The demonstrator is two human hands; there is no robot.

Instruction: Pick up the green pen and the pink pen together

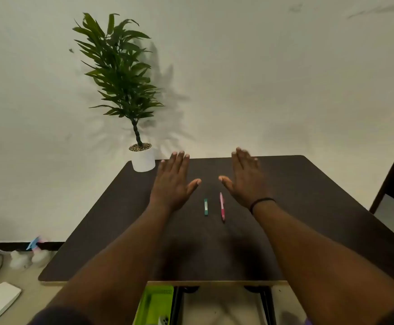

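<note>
A: Head view first: we see the pink pen point(222, 205) and the green marker point(205, 207) lying side by side at the middle of the frame, on the dark table point(308, 207). Which way do they run?

B: Both have their long axis running up and down the frame, away from us toward the wall. We see the pen's narrower end toward the top of the frame; the marker is shorter, and we cannot tell which of its ends is the cap.

A: And our hands?

B: We hold the left hand point(172, 181) flat, fingers straight and together, thumb spread toward the centre; it grips nothing. It sits up and left of the marker, apart from it. The right hand point(246, 179) mirrors it, fingers straight and holding nothing, with its thumb just above the top end of the pen. We cannot tell whether the palms touch the table.

A: Further out?

B: We see a black band point(261, 201) on the right wrist. A potted plant point(142, 158) stands at the table's far left corner, against the wall. Low in the frame, under the near edge, sits a green tray point(155, 303).
</note>
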